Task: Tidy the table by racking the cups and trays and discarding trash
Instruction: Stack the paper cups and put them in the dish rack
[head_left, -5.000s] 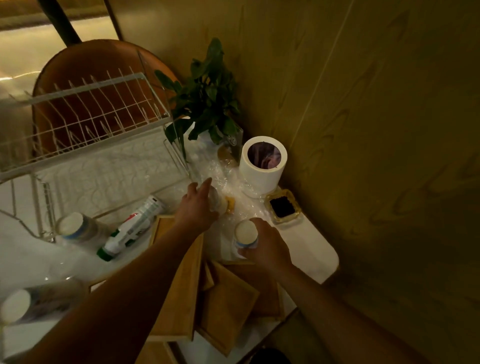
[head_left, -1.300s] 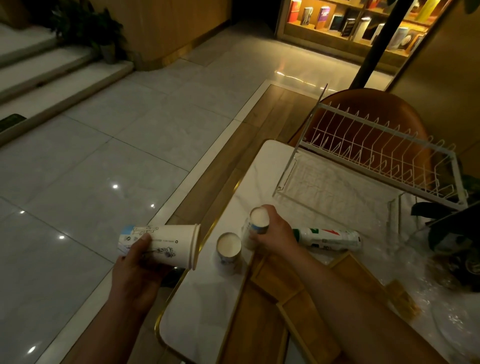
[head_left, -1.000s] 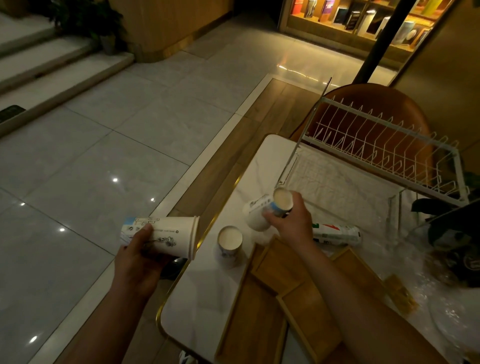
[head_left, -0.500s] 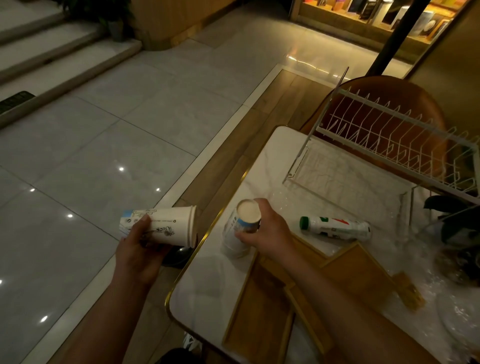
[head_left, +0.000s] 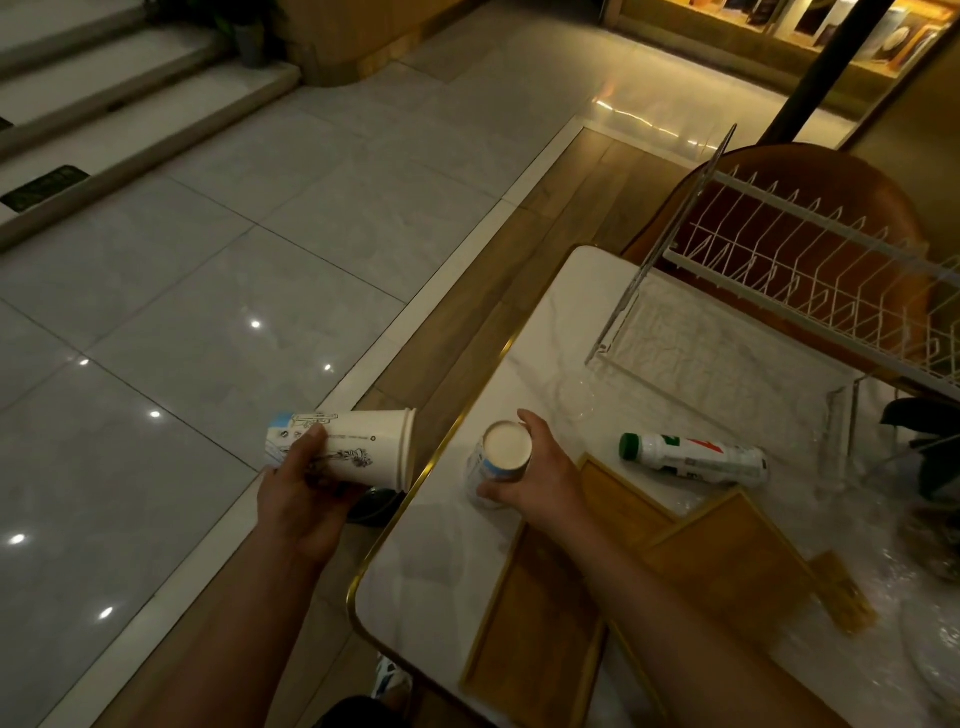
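My left hand (head_left: 306, 493) grips a white printed paper cup (head_left: 358, 447) lying sideways, held off the table's left edge over the floor. My right hand (head_left: 540, 467) grips a stack of upside-down paper cups (head_left: 501, 454) standing on the white marble table (head_left: 431, 566) near its left edge. Wooden trays (head_left: 727, 556) lie overlapping on the table under my right forearm. A white wire dish rack (head_left: 810, 270) stands at the back right. A white bottle with a green cap (head_left: 696, 457) lies on its side in front of the rack.
Crumpled clear plastic wrap (head_left: 914, 597) covers the table's right side beside a dark plant (head_left: 930, 447). A brown chair (head_left: 810, 176) stands behind the rack. A small wooden piece (head_left: 844, 592) lies by the trays. Tiled floor and steps spread to the left.
My right hand lifted one upturned cup and set it down over the other cup on the table, making one stack. My left hand kept holding its sideways cup.
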